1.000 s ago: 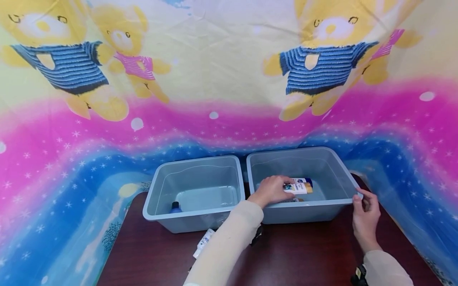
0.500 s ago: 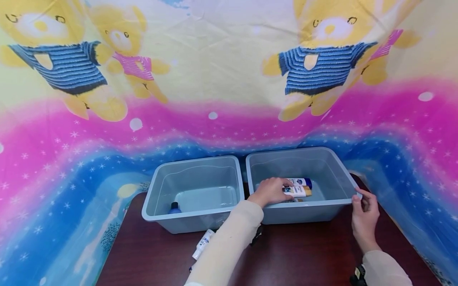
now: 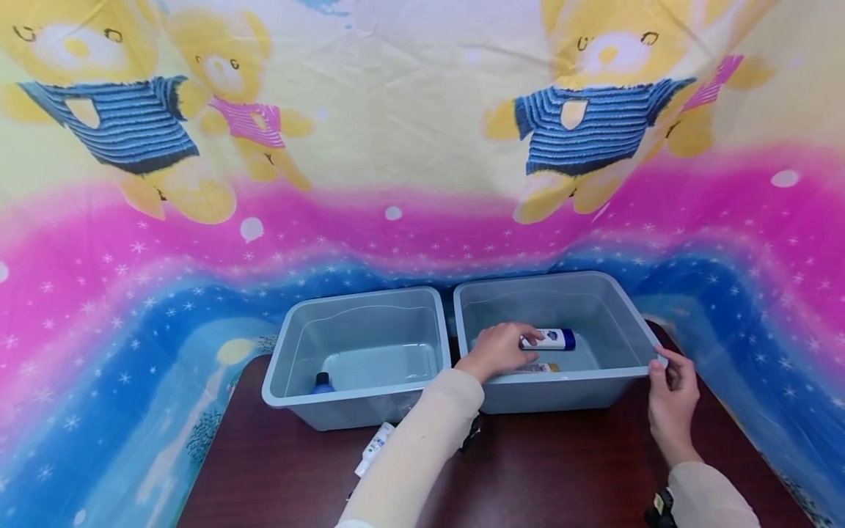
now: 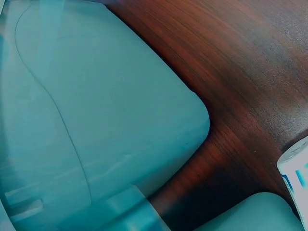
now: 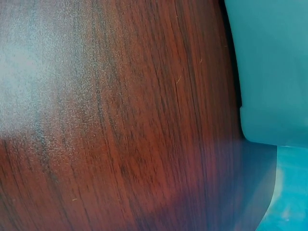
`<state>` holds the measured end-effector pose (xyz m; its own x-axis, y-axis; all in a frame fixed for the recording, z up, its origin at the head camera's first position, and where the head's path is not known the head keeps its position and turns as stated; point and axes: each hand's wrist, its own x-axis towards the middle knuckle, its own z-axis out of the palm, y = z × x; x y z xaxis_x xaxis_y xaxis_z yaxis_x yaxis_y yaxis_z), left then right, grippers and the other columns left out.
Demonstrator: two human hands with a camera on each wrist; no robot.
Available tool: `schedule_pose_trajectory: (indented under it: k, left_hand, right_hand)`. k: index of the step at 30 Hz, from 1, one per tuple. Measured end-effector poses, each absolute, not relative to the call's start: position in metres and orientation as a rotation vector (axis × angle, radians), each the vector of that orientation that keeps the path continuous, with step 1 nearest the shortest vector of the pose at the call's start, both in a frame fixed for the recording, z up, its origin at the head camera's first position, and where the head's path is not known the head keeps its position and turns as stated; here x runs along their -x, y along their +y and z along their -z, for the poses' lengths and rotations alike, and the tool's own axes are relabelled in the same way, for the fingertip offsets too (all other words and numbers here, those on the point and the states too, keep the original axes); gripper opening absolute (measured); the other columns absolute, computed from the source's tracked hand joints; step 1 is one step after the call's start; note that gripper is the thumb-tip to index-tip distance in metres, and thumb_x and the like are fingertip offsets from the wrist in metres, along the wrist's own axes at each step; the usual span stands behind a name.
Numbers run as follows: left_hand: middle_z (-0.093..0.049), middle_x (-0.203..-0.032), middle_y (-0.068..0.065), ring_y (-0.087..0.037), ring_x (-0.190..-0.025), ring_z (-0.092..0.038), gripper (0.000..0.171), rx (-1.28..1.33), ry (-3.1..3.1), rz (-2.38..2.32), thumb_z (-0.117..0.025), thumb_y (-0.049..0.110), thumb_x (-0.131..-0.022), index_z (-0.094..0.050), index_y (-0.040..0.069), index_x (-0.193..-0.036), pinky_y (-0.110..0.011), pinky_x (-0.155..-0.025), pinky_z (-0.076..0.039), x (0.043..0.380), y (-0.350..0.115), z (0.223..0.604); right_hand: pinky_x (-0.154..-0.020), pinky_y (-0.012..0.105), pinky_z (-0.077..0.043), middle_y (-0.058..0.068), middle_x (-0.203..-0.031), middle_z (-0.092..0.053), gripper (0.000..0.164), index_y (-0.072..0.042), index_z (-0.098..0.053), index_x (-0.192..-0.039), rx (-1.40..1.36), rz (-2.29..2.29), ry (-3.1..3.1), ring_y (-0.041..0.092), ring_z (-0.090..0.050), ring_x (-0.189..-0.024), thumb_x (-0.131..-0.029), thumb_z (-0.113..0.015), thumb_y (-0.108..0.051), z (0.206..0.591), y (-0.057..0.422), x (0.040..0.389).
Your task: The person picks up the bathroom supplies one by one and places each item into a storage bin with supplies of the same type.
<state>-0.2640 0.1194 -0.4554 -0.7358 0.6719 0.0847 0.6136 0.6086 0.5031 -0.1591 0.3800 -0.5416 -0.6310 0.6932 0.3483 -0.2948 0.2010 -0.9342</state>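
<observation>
My left hand (image 3: pixel 502 348) reaches over the front rim into the right grey plastic bin (image 3: pixel 561 378). Its fingers and thumb curl round the left end of a white bottle with a blue cap (image 3: pixel 557 339), which lies on its side. Just in front of that hand lies a second, gold-capped container (image 3: pixel 544 367), partly hidden by hand and rim. At the bin's front right corner my right hand (image 3: pixel 675 396) pinches the rim between thumb and fingers. Neither wrist view shows a hand; the right wrist view has the bin's outer wall (image 5: pixel 274 72).
Left of it stands another grey bin (image 3: pixel 356 396), with a blue bottle with a black cap (image 3: pixel 323 383) inside. A white bottle (image 3: pixel 376 447) lies on the dark wooden table (image 3: pixel 541 469), partly behind my left forearm. A printed cloth (image 3: pixel 396 147) hangs close behind.
The white gold-capped bottle that was at my left fingers is no longer seen there. The blue-capped bottle and the container near the front rim show more fully. My right hand stays put.
</observation>
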Motion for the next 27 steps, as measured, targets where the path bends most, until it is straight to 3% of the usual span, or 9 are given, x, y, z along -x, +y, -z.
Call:
schedule_pose_trajectory:
  k: [13,19,27]
  left_hand:
    - [-0.067,-0.111,0.014,-0.001,-0.091,-0.061,0.030,-1.138,2.746,-0.768,-0.068,0.031,-0.095,-0.069,0.026,-0.124,-0.014,-0.069,-0.041,0.259,0.117,0.446]
    - [-0.065,-0.113,0.016,0.006,-0.089,-0.055,0.030,-1.160,2.752,-0.772,-0.067,0.034,-0.095,-0.069,0.028,-0.125,-0.015,-0.072,-0.043,0.257,0.116,0.442]
    - [-0.065,-0.118,0.013,0.002,-0.099,-0.057,0.034,-1.263,2.765,-0.787,-0.066,0.032,-0.096,-0.066,0.025,-0.129,-0.018,-0.082,-0.046,0.253,0.112,0.435]
  right_hand:
    - [-0.079,0.013,-0.042,-0.011,-0.111,-0.058,0.029,0.007,-0.058,-0.127,0.336,-1.566,-1.680,0.005,-0.054,-0.102,-0.098,-0.057,-0.001,0.516,0.364,0.147]
    - [-0.078,0.013,-0.042,-0.010,-0.111,-0.058,0.029,0.008,-0.058,-0.126,0.329,-1.574,-1.671,0.005,-0.054,-0.100,-0.098,-0.057,0.000,0.518,0.365,0.148]
    - [-0.077,0.014,-0.042,-0.010,-0.110,-0.059,0.029,0.008,-0.059,-0.126,0.322,-1.563,-1.666,0.006,-0.055,-0.098,-0.098,-0.058,-0.002,0.519,0.365,0.148]
